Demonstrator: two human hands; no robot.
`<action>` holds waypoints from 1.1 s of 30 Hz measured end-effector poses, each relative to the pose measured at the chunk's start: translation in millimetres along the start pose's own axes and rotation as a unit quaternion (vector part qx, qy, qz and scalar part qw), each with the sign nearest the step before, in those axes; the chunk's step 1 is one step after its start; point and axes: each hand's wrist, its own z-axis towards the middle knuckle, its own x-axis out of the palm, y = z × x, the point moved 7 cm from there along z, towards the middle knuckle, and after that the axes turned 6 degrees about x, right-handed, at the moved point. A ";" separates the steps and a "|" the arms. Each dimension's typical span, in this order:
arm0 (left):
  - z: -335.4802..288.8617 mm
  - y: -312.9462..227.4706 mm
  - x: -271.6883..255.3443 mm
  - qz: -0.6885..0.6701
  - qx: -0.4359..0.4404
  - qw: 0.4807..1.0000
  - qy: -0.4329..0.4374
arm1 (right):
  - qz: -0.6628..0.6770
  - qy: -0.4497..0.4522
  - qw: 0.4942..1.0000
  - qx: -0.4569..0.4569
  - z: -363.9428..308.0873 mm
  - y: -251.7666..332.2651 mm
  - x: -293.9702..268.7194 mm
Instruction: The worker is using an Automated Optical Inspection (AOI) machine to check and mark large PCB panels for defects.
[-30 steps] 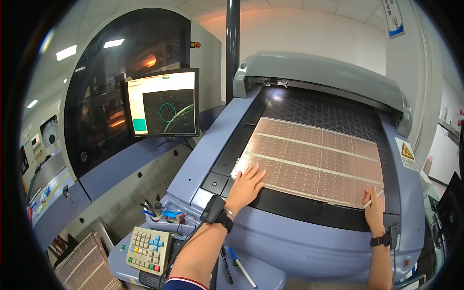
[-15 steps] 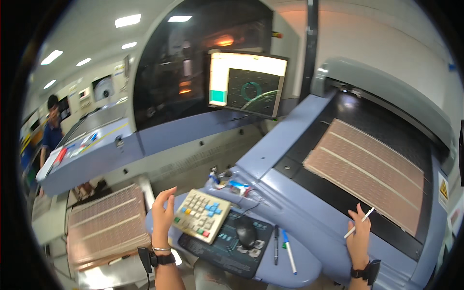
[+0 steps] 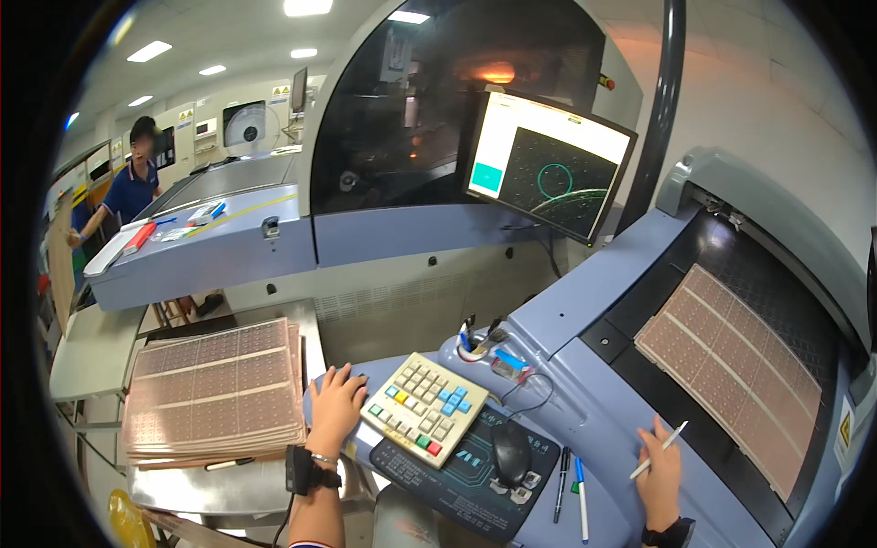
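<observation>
Since a second ago, the left hand (image 3: 337, 405) and right hand (image 3: 660, 470) have come away from the copper-coloured panel (image 3: 744, 374). Biggest is the blue-grey machine (image 3: 562, 333), whose black bed (image 3: 626, 315) bears that panel, lying flat and set aslant in view. To the left, a metal table (image 3: 206, 491) carries a stack of similar panels (image 3: 215, 384), its edges slightly uneven. Beyond, a person in a dark blue shirt (image 3: 132, 192) stands by another blue surface. A monitor (image 3: 548, 164) faces this way, showing a teal circle and a bright arc. Lower down, a dark mat (image 3: 457, 498) lies partly under the cream keypad (image 3: 425, 409). Just left of the keypad is the left hand, empty as far as shows, palm down with fingers parted; whether it touches anything I cannot tell. Black mouse (image 3: 511, 452) on the mat. Smallest, the white pen (image 3: 674, 437) is gripped in the right hand's fingers, slanting, near the bed's front edge; two more pens (image 3: 582, 511) lie beside the mat.
</observation>
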 end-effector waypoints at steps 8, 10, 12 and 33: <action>0.8 -10.0 -13.8 -0.016 0.005 1.000 -0.023 | 0.041 0.028 0.999 -0.019 -2.1 10.6 -1.6; 0.8 -9.2 -14.1 -0.016 0.005 0.999 -0.034 | 0.047 0.035 0.998 -0.028 -3.2 10.8 0.2; 0.7 -7.7 -13.2 -0.015 0.009 0.999 -0.035 | 0.047 0.041 0.997 -0.050 -4.1 14.4 1.2; 1.3 -7.4 -10.7 -0.021 0.006 0.999 -0.032 | 0.019 0.057 0.998 -0.034 -18.4 26.6 4.1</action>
